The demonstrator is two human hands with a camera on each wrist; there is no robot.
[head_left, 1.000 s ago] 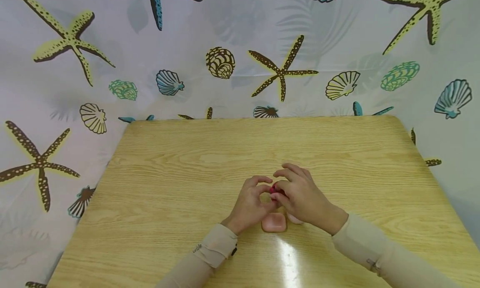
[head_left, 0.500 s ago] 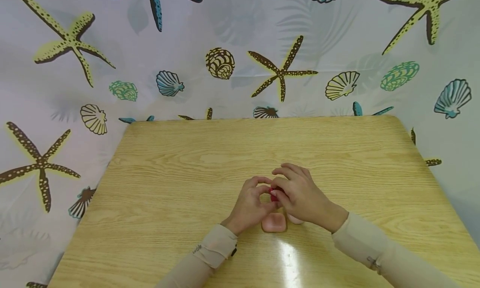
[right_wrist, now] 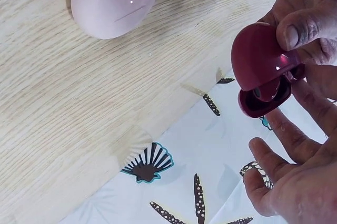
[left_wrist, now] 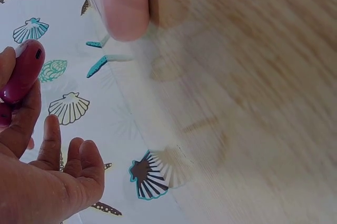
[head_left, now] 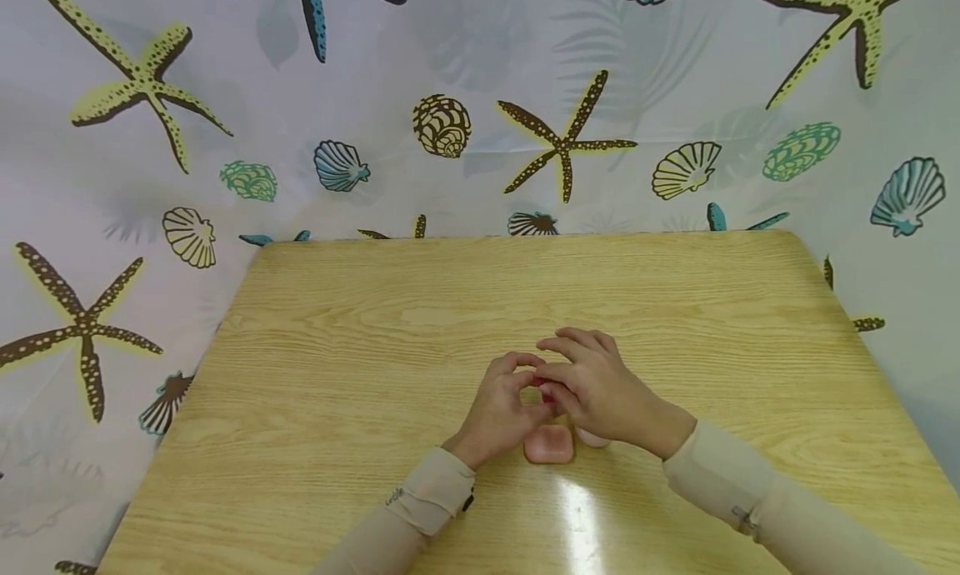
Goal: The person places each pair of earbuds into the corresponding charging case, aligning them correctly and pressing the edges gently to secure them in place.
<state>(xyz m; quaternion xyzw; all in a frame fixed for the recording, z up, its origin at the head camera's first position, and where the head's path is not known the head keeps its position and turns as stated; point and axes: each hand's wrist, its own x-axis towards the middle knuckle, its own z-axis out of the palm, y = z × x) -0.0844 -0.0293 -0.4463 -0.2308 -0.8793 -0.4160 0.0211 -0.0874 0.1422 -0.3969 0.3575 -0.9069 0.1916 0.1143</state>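
Note:
A glossy dark red earbud case (right_wrist: 258, 58) is held between both hands, its lid parted from the body with a dark gap showing in the right wrist view. In the left wrist view the case (left_wrist: 27, 74) shows a small black slot in its side. My left hand (head_left: 498, 412) pinches it from the left between thumb and index finger. From the right, my right hand (head_left: 603, 392) grips it with thumb and index finger, the other fingers stretched out. In the head view the fingers hide most of it.
A rounded pink box (head_left: 549, 445) lies on the wooden table (head_left: 360, 333) just in front of the hands. Beside it, partly under the right hand, sits a pale pink egg-shaped object (right_wrist: 113, 3). A cloth printed with starfish and shells (head_left: 480, 183) hangs behind the table.
My right hand's fingers have shifted slightly left over the earbud case, covering its upper part differently. The left hand and the pink things have stayed in place.

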